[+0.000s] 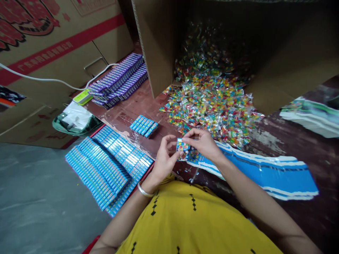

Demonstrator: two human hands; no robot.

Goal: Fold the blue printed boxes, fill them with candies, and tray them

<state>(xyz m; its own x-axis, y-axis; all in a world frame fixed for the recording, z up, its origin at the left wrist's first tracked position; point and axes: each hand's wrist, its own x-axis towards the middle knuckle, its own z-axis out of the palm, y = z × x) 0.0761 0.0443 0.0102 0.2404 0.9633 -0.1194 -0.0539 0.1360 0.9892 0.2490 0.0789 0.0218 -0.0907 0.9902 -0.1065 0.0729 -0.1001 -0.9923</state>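
Between my two hands, near the table's front edge, is a small blue candy box [183, 149] with a printed face and a white flap at its top. My left hand [167, 155] grips it from the left, thumb across its front. The fingers of my right hand [202, 141] pinch the box's top edge. To the right lie blue flattened box blanks [259, 169] in a long overlapping row. Beyond my hands, clear packets of colourful candy [212, 106] spill from a cardboard box [161, 42] on its side. A short row of filled-looking blue boxes [144, 126] sits left of them.
Many blue boxes [97, 169] are stacked in a red-edged tray at the left. Purple boxes [122, 81] are piled behind, near a white cable [71, 85] and a green-yellow power strip [82, 97]. A green basket [76, 121] holds white material. More printed sheets [312, 116] lie far right.
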